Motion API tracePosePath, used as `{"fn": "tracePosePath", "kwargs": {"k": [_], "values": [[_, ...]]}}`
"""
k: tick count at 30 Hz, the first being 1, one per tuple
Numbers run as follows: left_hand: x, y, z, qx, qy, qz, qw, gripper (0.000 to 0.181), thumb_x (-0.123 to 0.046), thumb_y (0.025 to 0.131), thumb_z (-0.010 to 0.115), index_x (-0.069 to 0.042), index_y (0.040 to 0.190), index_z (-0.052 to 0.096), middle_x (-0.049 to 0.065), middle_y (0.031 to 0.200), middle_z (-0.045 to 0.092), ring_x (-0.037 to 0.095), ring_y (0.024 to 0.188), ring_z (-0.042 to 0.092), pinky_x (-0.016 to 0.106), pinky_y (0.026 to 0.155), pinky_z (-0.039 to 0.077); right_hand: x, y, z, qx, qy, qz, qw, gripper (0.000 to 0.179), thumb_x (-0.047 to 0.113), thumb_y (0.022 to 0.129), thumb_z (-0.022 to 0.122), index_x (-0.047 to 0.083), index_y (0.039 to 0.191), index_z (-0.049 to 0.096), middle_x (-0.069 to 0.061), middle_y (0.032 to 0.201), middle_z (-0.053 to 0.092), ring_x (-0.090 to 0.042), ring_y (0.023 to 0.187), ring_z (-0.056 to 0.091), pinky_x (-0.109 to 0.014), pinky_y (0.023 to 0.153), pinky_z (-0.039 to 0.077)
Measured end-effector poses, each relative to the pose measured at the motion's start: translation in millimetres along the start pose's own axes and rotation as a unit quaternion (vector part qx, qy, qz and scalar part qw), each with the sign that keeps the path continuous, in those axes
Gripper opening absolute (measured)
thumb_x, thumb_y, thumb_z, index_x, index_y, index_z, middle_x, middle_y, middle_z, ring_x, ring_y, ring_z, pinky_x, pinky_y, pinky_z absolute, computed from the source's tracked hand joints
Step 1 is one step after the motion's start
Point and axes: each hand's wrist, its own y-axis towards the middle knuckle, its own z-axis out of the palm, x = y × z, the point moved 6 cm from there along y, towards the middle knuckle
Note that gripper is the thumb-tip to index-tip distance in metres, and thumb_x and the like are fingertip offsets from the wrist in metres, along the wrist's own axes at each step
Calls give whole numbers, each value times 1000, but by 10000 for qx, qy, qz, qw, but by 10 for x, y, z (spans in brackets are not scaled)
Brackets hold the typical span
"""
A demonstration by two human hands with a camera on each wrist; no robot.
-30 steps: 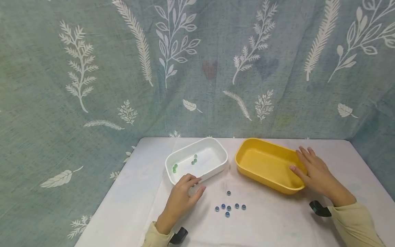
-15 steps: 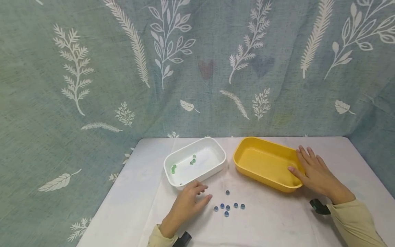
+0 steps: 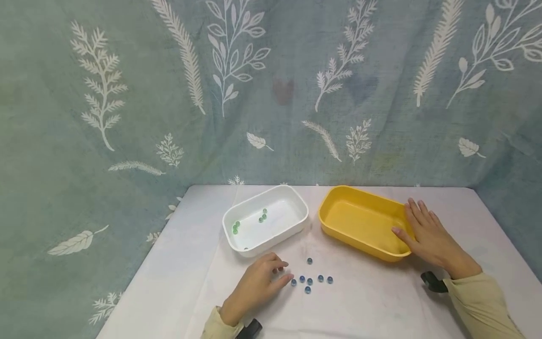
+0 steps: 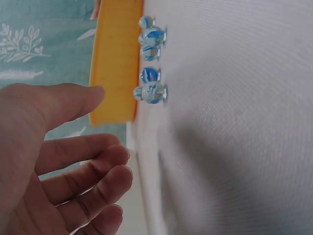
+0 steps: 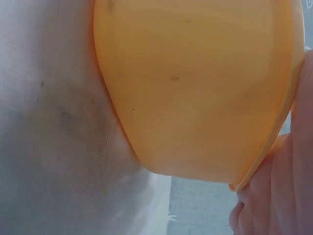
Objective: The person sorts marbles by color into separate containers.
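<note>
My left hand [image 3: 258,285] hovers over the table just left of several loose blue glass marbles [image 3: 310,281], its thumb tip overlapping the nearest one in the head view. Thumb and fingers stand apart and loosely bent, with nothing between them; in the left wrist view the marbles [image 4: 152,93] lie beyond the thumb. My right hand [image 3: 434,242] rests on the right end of a yellow tray [image 3: 360,223], fingers straight along the rim and thumb reaching over the inside. In the right wrist view, the hand [image 5: 274,196] touches the rim of the tray [image 5: 195,107].
Left of the yellow tray stands a white tray [image 3: 292,214]. Several green marbles [image 3: 235,228] lie inside it, with a small dark marble [image 3: 246,248] by its near wall. A leaf-patterned cloth [image 3: 296,103] hangs behind the table.
My left hand has moved from the white tray's near rim toward the blue marbles, baring the dark marble inside the tray. My right hand stays on the yellow tray. The head view has shifted slightly.
</note>
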Motion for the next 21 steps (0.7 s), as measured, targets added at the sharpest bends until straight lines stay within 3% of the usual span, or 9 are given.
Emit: {"fn": "tracePosePath", "kwargs": {"k": [12,21], "values": [[-18,7,47,455,-163,222,9986,24,-32,89,82,-12,102,82,-10,86,71,-1,77,56,19,72,50,-13,4,-3,8,-46,-16,10000,96,59,107,37,-13,160,1,-33,169,-8,-53,157,-7,-70,125,-3],[-18,-32,133,667,-243,72,9975,21,-33,87,82,-17,101,82,-15,85,69,-6,76,51,18,72,48,-1,11,26,51,-18,14,10000,98,60,107,37,-13,159,-1,-34,168,-9,-53,157,-8,-71,125,-2]]}}
